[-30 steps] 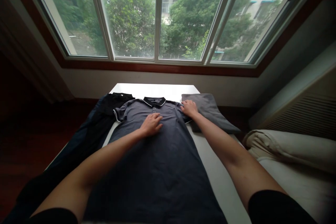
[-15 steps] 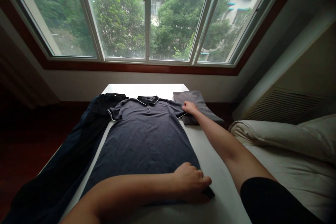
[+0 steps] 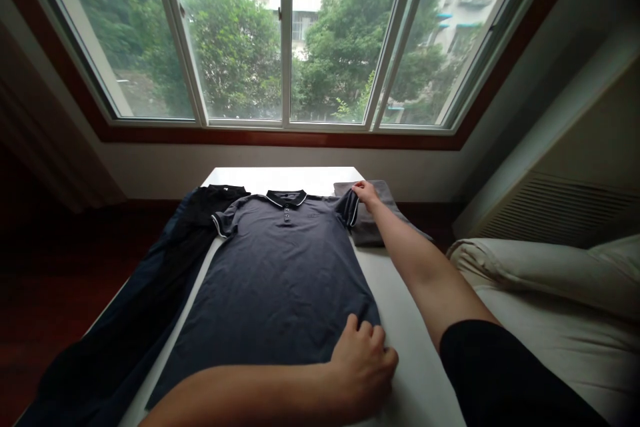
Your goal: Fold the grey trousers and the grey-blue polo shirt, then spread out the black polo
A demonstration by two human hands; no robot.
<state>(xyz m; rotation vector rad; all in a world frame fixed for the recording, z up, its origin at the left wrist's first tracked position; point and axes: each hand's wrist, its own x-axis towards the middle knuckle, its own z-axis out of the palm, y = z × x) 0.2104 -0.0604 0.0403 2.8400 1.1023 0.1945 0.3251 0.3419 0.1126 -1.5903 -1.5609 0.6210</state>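
Note:
A dark grey-blue polo shirt [image 3: 280,280] lies spread face up, its black collar towards the window. My right hand [image 3: 364,193] pinches the end of the right-side sleeve and lifts it, so the white-edged cuff hangs down. Closer to me, my left hand [image 3: 365,360] is closed on the shirt's lower right side by the hem; its fingertips are partly hidden. My left forearm crosses over the bottom of the shirt.
The shirt rests on a white table [image 3: 285,179]. Dark trousers [image 3: 150,293] lie along its left side, and a folded grey cloth [image 3: 373,230] is at the back right. A cream padded seat [image 3: 560,333] stands to the right. Beyond is a window [image 3: 285,47].
My right hand has raised the sleeve, which lay flatter before. My left hand has drawn the lower right corner of the shirt slightly inward and up. The view has shifted a little.

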